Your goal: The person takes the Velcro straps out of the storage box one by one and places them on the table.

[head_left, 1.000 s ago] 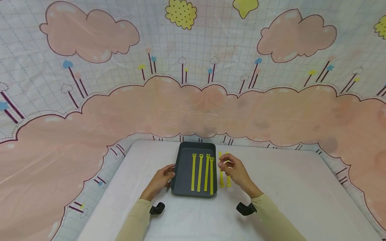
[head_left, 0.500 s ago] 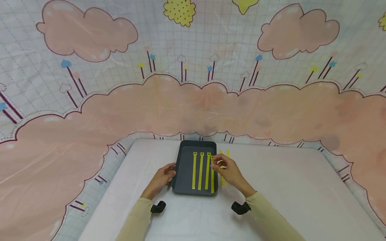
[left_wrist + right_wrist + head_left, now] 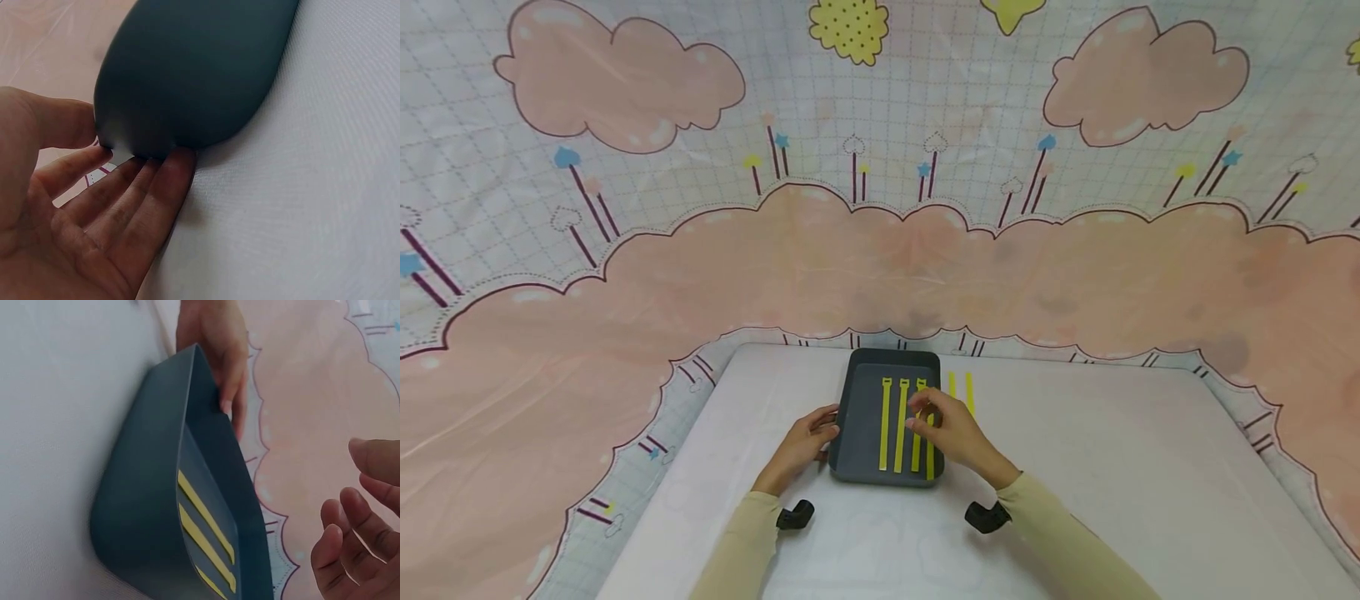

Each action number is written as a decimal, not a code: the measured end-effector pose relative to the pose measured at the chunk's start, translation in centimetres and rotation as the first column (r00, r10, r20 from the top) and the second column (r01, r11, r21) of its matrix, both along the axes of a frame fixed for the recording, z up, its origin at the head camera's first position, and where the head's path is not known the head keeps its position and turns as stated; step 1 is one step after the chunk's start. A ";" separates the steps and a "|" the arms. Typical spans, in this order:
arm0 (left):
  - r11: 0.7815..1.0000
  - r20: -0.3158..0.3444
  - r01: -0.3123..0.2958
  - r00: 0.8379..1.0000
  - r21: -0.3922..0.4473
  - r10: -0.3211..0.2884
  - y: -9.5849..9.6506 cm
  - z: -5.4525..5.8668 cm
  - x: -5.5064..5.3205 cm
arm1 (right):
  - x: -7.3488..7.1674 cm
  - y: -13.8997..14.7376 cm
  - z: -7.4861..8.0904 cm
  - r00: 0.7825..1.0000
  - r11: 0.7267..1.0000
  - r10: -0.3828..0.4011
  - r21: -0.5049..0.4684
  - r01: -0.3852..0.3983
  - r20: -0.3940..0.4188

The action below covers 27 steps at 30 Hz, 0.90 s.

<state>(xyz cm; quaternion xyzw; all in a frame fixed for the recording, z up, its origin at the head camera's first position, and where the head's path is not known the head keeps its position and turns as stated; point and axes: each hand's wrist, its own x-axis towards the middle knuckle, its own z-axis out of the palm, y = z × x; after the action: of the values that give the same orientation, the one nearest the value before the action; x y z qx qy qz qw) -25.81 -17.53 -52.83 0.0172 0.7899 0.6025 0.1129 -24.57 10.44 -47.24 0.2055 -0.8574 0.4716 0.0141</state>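
Note:
A dark grey rectangular tray lies on the white table. My left hand holds its left side; in the left wrist view the fingers press the outer wall while the thumb meets the rim. Several flat yellow straps, slotted at one end like cable straps, lie lengthwise inside. Over the tray's right part hovers my right hand, covering parts of the rightmost straps. In the right wrist view its loosely bent fingers stand apart from the thumb, with nothing between them.
Two more yellow straps lie on the table just right of the tray, partly hidden by the right hand. A patterned cloth with pink clouds hangs behind the table. Black wrist mounts sit on both arms.
My right hand has moved left, from beside the tray's right edge to above the straps inside it. The left hand stays at the tray's left side.

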 end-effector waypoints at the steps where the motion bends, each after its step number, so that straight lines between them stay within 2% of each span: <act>1: 1.000 0.002 -0.004 1.000 -0.003 0.004 0.0 0.0 0.0 | 0.0 -0.1 0.0 1.000 1.000 0.008 0.019 -0.008 -0.009; 7: 1.000 0.012 -0.022 1.000 0.003 0.022 0.1 -0.1 -0.1 | -0.1 -0.7 0.1 0.995 0.989 0.073 0.132 -0.062 -0.073; 12: 1.000 0.011 -0.017 1.000 0.009 0.017 0.1 -0.3 -0.2 | -0.3 -1.1 0.2 0.978 0.965 0.138 0.245 -0.097 -0.155; 16: 1.000 0.011 -0.015 1.000 0.008 0.015 0.0 -0.3 -0.3 | -0.3 -1.5 0.5 0.967 0.941 0.182 0.316 -0.119 -0.178; 23: 1.000 0.009 -0.017 1.000 0.013 0.017 0.0 -0.3 -0.4 | -1.2 -2.1 0.7 0.924 0.863 0.272 0.492 -0.112 -0.267; 27: 1.000 0.008 -0.014 1.000 0.009 0.014 0.0 -0.3 -0.3 | -1.8 -2.3 0.5 0.907 0.830 0.304 0.548 -0.102 -0.292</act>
<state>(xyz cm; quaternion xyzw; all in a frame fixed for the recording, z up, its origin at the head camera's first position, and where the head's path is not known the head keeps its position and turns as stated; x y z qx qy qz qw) -26.07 -17.57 -53.13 0.0097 0.7869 0.6067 0.1119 -26.38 8.12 -46.70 0.3775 -0.9071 0.1737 0.0669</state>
